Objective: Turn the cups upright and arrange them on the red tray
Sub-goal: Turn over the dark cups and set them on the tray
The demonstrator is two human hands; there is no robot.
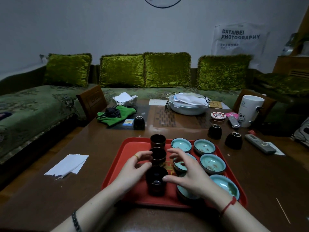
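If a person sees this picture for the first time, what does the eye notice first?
The bright red plastic tray in the centre, with upright dark cups on its left and turquoise glazed bowls on its right. Both hands hover over it. Behind, shiny green velvet cushions line the sofa.

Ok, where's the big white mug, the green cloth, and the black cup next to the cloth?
white mug (249,109): head view, on its side wall.
green cloth (115,118): head view, on its folded front.
upside-down black cup (139,123): head view, on its side.
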